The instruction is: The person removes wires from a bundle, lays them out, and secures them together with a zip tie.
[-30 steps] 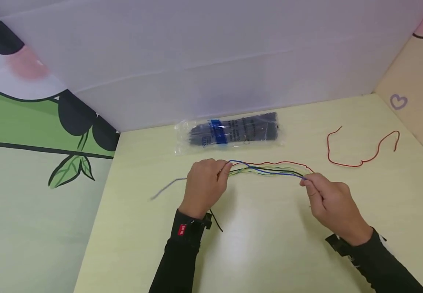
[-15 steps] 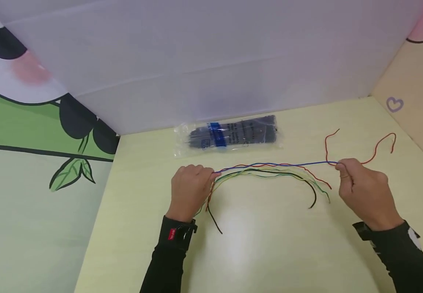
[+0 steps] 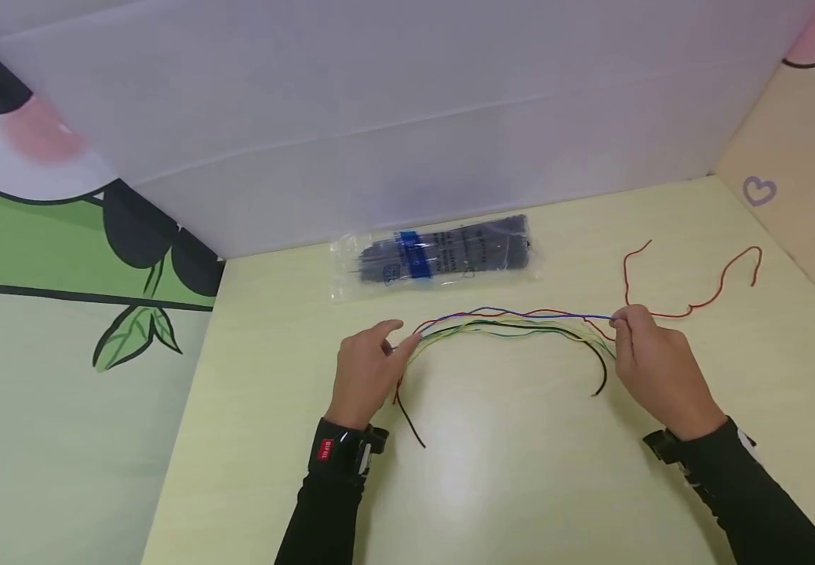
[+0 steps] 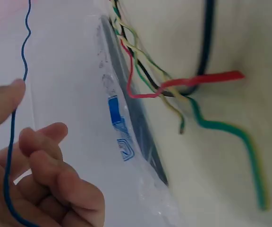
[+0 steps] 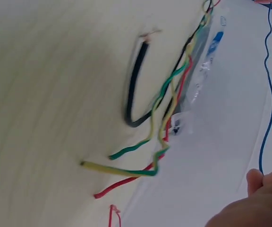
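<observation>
A blue wire (image 3: 576, 315) runs between my two hands above the table. My right hand (image 3: 661, 369) pinches it between thumb and forefinger. With thumb and fingers apart, my left hand (image 3: 367, 375) lets the wire pass loosely by the thumb and across the palm, as the left wrist view shows. Just below lies a bundle on the table: a black wire (image 5: 132, 90), a red wire (image 4: 207, 79) and green-yellow wires (image 4: 221, 125), loosely crossing one another. The bundle's left ends are partly hidden behind my left hand in the head view.
A clear plastic bag (image 3: 449, 251) of dark thin strips with a blue band lies behind the wires. Another red wire (image 3: 671, 316), bent, lies at the right. A pale wall (image 3: 414, 118) closes off the table's back edge.
My right hand first drew the blue wire out to the right, away from the bundle, then came back a little left. My left hand has loosened from its grip and its fingers have spread.
</observation>
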### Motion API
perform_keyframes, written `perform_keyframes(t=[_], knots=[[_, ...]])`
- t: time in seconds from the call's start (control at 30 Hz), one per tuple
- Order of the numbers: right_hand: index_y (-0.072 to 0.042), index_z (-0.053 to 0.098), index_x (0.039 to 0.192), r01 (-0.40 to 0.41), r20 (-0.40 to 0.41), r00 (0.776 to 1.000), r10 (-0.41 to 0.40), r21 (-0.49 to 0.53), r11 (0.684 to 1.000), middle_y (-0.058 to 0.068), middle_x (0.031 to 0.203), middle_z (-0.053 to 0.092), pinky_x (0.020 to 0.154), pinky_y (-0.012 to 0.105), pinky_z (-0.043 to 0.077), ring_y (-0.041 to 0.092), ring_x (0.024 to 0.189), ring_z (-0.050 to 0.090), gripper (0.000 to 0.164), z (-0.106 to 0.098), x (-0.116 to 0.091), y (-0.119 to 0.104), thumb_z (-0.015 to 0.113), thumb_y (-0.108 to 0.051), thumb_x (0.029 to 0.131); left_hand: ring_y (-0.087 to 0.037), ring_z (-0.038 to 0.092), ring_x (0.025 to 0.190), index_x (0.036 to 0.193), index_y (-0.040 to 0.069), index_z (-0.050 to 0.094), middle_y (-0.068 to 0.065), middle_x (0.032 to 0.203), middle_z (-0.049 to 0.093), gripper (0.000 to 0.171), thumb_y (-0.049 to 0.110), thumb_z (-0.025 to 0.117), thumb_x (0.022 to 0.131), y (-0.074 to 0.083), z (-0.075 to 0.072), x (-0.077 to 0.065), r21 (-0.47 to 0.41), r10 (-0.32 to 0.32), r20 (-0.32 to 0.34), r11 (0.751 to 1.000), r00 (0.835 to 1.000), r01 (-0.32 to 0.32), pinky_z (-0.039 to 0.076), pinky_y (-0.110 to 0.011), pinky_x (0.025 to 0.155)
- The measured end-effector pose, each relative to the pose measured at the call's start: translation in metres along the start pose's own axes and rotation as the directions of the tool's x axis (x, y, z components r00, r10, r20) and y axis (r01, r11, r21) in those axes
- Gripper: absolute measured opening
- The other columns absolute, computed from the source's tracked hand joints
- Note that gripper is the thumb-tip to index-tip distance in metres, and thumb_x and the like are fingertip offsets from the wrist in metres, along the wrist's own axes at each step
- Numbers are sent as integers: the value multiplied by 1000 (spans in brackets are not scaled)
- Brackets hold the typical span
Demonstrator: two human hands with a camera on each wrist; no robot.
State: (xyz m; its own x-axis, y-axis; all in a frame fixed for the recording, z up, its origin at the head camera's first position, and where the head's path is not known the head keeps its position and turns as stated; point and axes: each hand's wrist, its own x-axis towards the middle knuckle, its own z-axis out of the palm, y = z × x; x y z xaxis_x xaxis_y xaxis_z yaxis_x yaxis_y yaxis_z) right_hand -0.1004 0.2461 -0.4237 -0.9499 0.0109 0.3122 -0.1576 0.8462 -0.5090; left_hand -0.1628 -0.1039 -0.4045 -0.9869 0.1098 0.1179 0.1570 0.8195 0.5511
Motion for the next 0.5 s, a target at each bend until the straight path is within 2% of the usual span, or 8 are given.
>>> perform_keyframes(t=[0.03,0.07,0.17,0.23,0.3,0.43,0.5], knots=[[0,53,105,-2,7,1000,2,-13,1000,0,57,43,44,24,26,8,46,33,17,0,2,4,41,-12,104,-11,49,53,113,16,73,6,57,56,33,40,67,92,-3,1,-2,14,-6,32,1000,999,5,40,-26,52],[0,53,104,-5,19,1000,5,-20,1000,0,57,42,45,24,27,9,47,33,17,1,4,8,41,-11,103,-11,50,54,114,16,73,6,59,57,33,39,68,91,-6,2,-3,30,-5,56,1000,998,4,41,-26,53],[2,52,101,-27,45,999,29,-40,999,2,58,44,46,25,29,12,48,38,16,5,7,17,41,-10,102,-12,50,57,108,14,74,3,64,59,24,32,68,93,-12,10,-4,72,37,85,996,996,-43,39,-26,52],[4,53,101,-47,63,997,51,-49,998,5,62,50,48,27,35,15,51,43,16,8,8,21,42,-8,101,-12,51,60,104,13,75,1,69,63,18,25,66,94,-13,15,-3,114,70,77,990,995,-79,39,-24,52],[6,54,103,-66,100,993,70,-47,997,11,70,56,52,33,42,19,59,49,18,10,10,22,42,-7,100,-13,54,62,102,11,76,-2,75,69,15,20,66,94,-13,18,-1,149,81,56,985,995,-89,40,-23,52],[10,57,107,-66,153,985,73,-50,997,21,87,58,67,41,46,29,81,51,22,14,16,19,44,-6,98,-15,59,64,100,9,77,-6,84,75,14,16,67,93,-11,22,1,216,46,27,975,999,-50,42,-22,52],[13,60,104,-51,151,987,60,-63,997,23,87,56,69,42,43,33,85,48,22,16,17,19,48,-4,96,-15,58,61,97,9,77,-7,82,74,12,14,67,93,-11,24,1,235,23,30,972,999,-29,40,-22,49]])
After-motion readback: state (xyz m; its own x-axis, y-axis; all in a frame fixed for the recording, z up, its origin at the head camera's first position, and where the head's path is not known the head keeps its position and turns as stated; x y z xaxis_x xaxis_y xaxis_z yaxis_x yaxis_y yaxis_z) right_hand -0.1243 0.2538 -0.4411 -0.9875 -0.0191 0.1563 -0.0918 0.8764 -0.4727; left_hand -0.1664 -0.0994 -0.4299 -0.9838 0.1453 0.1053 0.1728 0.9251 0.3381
